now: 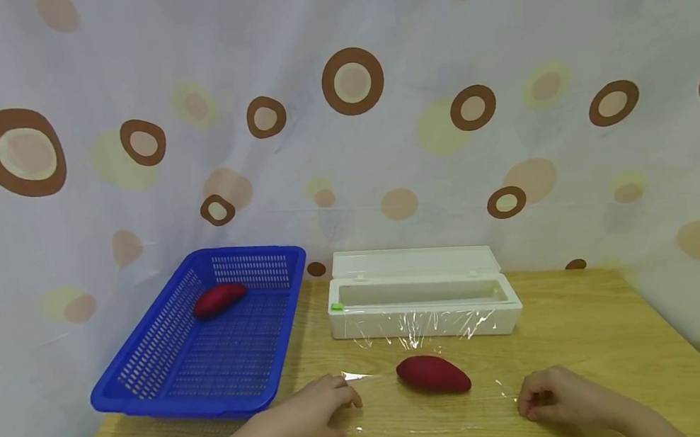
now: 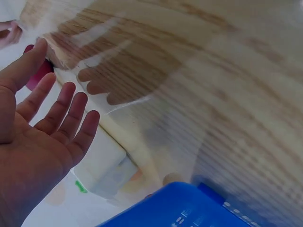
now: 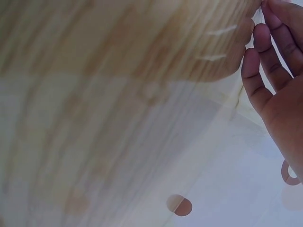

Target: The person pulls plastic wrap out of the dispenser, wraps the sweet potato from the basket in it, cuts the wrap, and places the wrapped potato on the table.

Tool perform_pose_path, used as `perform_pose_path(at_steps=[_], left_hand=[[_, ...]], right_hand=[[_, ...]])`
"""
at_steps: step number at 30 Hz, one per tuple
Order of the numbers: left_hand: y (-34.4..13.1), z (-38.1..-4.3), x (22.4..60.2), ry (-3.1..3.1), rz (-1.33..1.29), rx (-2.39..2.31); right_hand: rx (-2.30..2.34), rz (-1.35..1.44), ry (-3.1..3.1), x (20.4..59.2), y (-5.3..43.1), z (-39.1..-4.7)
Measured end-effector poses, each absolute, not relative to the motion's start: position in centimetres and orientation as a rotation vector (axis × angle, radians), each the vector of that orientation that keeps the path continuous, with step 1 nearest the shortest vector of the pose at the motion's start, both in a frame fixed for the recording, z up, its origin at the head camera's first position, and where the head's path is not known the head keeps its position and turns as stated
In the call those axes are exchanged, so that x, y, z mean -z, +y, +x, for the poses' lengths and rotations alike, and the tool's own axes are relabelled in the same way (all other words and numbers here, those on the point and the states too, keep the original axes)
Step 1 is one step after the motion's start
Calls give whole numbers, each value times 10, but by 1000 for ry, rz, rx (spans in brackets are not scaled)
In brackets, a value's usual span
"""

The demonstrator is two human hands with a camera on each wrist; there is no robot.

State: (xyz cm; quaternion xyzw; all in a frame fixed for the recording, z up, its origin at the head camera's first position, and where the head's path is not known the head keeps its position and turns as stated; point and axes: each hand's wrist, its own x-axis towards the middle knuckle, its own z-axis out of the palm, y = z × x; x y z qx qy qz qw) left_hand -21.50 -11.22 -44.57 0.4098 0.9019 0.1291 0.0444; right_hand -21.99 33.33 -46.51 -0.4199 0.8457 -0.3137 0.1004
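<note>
Right hand (image 1: 559, 397), right of sweet potato (image 1: 433, 374), pinches film (image 1: 414, 341), likely for tautness. Left hand (image 1: 315, 413), left of potato, relaxed.

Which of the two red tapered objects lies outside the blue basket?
The red object in front of the open white box, between the left hand and right hand; the other one lies inside the blue basket.
</note>
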Motion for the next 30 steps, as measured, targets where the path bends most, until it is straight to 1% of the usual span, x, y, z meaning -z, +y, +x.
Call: perform_pose_path(at_steps=[9, 16, 30], left_hand=[[-114, -214, 447, 2766, 1302, -329], [-110, -220, 450, 2817, 1422, -241], [-108, -221, 450, 2841, 1409, -291]], right_hand=[[932, -1198, 2494, 465, 334, -219], [920, -1209, 2521, 465, 333, -218], [931, -1209, 2542, 464, 334, -214]])
